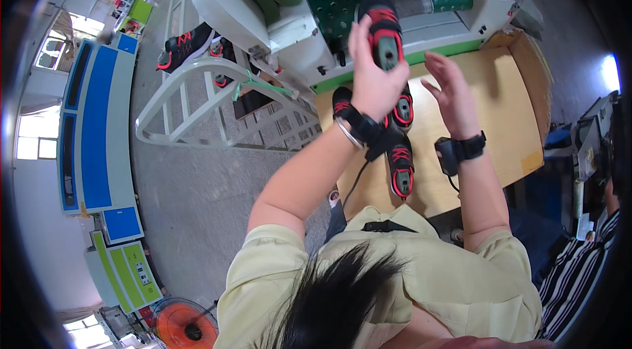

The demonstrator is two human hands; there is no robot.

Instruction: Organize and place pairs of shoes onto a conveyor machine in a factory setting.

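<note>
Overhead, left hand point(374, 82) grips black-red shoe point(384, 28); right hand point(450, 89) open (fingers spread).

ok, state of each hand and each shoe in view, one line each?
left hand: shut on a black-and-red shoe, raised
black-and-red shoe: held up off the table, opening visible
right hand: open, empty, beside the shoe
shoes on the wooden table: lying flat, loose
shoes on the white rack: resting, untouched
orange fan: cannot tell if running
</note>
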